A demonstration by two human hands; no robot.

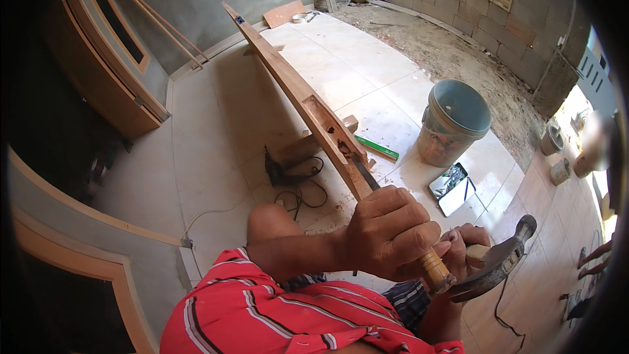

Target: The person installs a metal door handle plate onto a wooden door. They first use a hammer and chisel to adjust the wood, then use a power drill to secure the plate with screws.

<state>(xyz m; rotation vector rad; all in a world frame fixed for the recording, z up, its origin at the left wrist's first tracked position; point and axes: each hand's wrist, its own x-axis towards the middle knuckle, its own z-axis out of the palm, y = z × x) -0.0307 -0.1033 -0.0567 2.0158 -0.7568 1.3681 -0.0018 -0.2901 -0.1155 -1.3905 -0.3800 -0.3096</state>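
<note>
My left hand [393, 229] is closed around a wood chisel [434, 267] by its wooden handle. The dark blade slants away from me to the near end of a recess cut in a long wooden beam [275, 65]. Chipped holes and rough wood show in that recess. My right hand [466, 242], partly hidden behind the left, is wrapped round a claw hammer [498, 267]. The hammer's metal head is beside the butt of the chisel handle; whether they touch, I cannot tell.
A wooden block [298, 149] lies under the beam, near a corded power tool [280, 169]. To the right are a green strip-shaped object [377, 148], a dirty bucket [432, 137] and an open case [452, 189]. Another person's limbs [596, 259] show at the far right edge.
</note>
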